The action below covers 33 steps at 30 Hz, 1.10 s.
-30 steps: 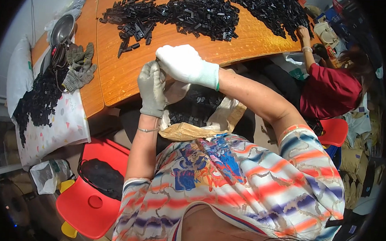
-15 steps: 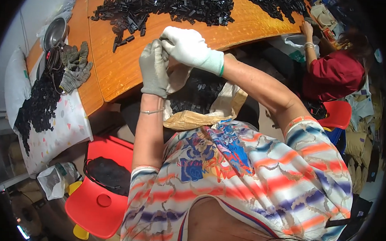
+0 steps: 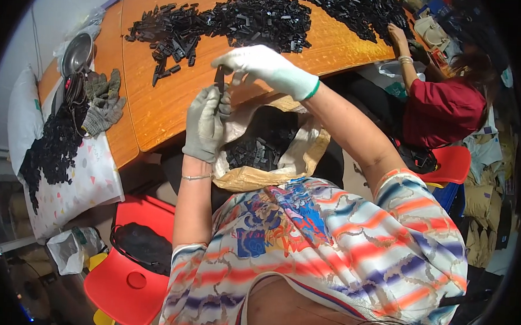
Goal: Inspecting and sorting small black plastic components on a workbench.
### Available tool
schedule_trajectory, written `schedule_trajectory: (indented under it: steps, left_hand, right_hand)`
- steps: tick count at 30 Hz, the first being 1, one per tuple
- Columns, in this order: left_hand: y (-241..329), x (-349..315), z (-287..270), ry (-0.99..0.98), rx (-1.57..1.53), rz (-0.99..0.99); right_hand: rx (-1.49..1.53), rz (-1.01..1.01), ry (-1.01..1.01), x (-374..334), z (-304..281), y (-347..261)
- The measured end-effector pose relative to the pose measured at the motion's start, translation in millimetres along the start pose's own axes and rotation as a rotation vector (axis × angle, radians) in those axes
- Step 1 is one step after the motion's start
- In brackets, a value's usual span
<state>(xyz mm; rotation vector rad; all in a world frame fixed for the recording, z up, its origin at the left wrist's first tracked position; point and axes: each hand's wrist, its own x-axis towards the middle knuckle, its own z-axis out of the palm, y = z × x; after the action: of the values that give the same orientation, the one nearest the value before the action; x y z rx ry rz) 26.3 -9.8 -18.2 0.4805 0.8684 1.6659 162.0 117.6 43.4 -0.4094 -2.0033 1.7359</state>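
Observation:
Upright between my hands stands a small, narrow black plastic piece point(image 3: 219, 78). My left hand point(image 3: 205, 122), in a grey-white glove, is closed around its lower end. Above it, my right hand point(image 3: 264, 68), in a white glove with a green cuff edge, has its fingers bent over the top of the piece. The fingertips partly cover where they meet it. Below my hands, an open tan woven sack point(image 3: 254, 179) rests at my lap, with several black plastic pieces point(image 3: 258, 152) inside.
Piles of black parts point(image 3: 255, 23) cover the far side of the orange wooden table point(image 3: 158, 114). At left lie grey work gloves point(image 3: 103, 103), a metal bowl point(image 3: 78, 56) and more black parts point(image 3: 55, 145). A red chair point(image 3: 127, 284) stands lower left. A co-worker in red point(image 3: 446, 109) sits at right.
My right hand's fingers have loosened and risen slightly, and the black piece now shows between my hands. The sack's opening is more visible. The co-worker's hand has moved left onto the parts.

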Motion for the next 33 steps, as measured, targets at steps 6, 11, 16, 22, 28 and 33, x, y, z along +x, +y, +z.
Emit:
schedule_trajectory:
  steps: [6,11,16,22,28,33]
  left_hand:
    - [-18,-16,-3,-0.072,-0.022,-0.104]
    - [-44,-40,-17,-0.021,0.103,-0.122]
    - [-30,-56,-21,-0.006,1.32,0.315]
    - [10,-35,-13,0.233,1.567,0.467]
    - [66,56,-48,0.471,1.848,0.238]
    - [74,89,-54,0.417,1.954,0.12]
  right_hand:
    - [-0.01,0.161,0.157,-10,21,28]
    - [-0.306,0.218,-0.098,-14,6,44]
    - [-1.031,0.11,0.332,13,-28,48]
    - [-1.416,0.149,0.404,45,-59,74]
    - [-1.35,0.102,0.38,46,-53,81]
    - [-1.215,0.124,0.355,38,-30,72]
